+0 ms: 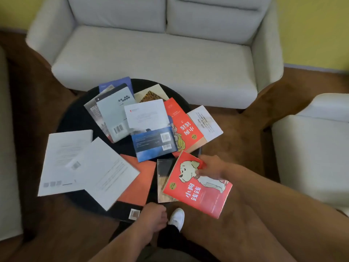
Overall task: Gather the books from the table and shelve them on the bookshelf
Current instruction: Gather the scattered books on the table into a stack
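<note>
Head view: round black table (pixel 75 118) covered in scattered books, white fabric sofa (pixel 151 59) behind it, brown floor.

Right hand (pixel 211 168) is clamped on the red paperback with a cartoon dog on the cover (pixel 198 188), thumb on the cover at its upper right edge, book tilted and raised over the table's near edge. It overlaps a dark, brownish book (pixel 164 178) lying under it.

Left hand (pixel 153 216) is at the near table edge, fingers curled, touching the corner of a black book with a white barcode label (pixel 128 211). Can't tell if it's actually gripping.

Count on or over the table: roughly 13 books, overlaps make it inexact.
- 2 red dog-cover ones: the held one plus a second red book (pixel 181 127) lying flat at right
- 2 large white ones (pixel 64 161) at left, overlapping each other
- 1 orange book (pixel 139 182) under them
- 1 blue book with two barcodes (pixel 153 144) at centre

One white shoe (pixel 177 218) is visible below the table edge.
</note>
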`<action>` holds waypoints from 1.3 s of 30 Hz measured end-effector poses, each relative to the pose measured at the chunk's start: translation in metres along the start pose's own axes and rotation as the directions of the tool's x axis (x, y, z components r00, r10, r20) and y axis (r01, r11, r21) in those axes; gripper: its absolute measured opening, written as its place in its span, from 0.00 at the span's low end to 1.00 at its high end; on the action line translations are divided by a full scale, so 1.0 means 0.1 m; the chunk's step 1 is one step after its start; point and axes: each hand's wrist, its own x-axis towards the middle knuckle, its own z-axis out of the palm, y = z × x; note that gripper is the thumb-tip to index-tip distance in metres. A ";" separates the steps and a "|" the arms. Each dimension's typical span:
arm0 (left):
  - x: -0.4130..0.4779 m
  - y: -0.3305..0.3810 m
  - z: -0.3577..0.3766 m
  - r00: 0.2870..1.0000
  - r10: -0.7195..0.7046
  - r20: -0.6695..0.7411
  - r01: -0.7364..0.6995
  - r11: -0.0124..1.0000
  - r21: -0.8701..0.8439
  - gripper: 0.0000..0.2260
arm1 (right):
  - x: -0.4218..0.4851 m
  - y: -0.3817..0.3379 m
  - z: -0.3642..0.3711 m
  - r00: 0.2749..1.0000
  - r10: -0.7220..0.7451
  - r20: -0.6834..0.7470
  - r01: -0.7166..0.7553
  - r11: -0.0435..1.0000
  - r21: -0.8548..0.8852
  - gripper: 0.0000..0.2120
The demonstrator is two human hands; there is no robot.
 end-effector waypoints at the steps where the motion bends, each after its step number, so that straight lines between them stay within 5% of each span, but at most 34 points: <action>1: 0.01 -0.04 0.03 0.997 -0.042 0.058 0.047 0.995 -0.088 0.09 | 0.03 0.02 0.02 1.000 0.007 0.007 -0.007 0.999 0.038 0.20; 3: 0.05 -0.11 0.10 0.987 -0.056 0.147 0.088 0.972 -0.217 0.05 | 0.07 0.03 0.06 1.000 0.014 -0.001 -0.014 0.996 0.090 0.18; 8: 0.16 -0.10 0.18 0.969 0.002 0.245 0.117 0.876 -0.468 0.13 | 0.12 -0.09 0.22 0.999 0.025 -0.021 -0.024 0.999 0.028 0.23; 14: 0.21 -0.21 0.22 0.961 0.018 0.278 0.148 0.812 -0.565 0.24 | -0.03 -0.05 0.41 0.998 0.055 0.011 -0.056 0.989 0.138 0.24; 20: 0.17 -0.21 0.28 0.964 0.049 0.261 0.096 0.853 -0.514 0.22 | -0.22 0.01 0.42 0.998 0.018 0.063 -0.041 0.925 0.377 0.09; 24: 0.12 -0.22 0.32 0.972 0.127 0.200 -0.011 0.868 -0.496 0.15 | -0.46 0.17 0.47 0.998 0.053 0.036 -0.064 0.804 0.591 0.18; 28: 0.04 -0.16 0.20 0.959 0.241 0.150 -0.167 0.906 -0.389 0.14 | -0.68 0.33 0.60 0.999 0.000 0.037 -0.031 0.517 0.855 0.18; 34: -0.03 0.06 0.02 0.916 0.321 0.240 -0.253 0.927 -0.278 0.19 | -0.86 0.17 0.71 0.993 -0.029 0.118 -0.108 0.225 0.968 0.17; 39: -0.11 0.14 0.13 0.949 0.278 0.149 -0.212 0.912 -0.351 0.26 | -0.82 -0.05 0.73 0.997 0.035 0.064 -0.069 0.165 0.984 0.14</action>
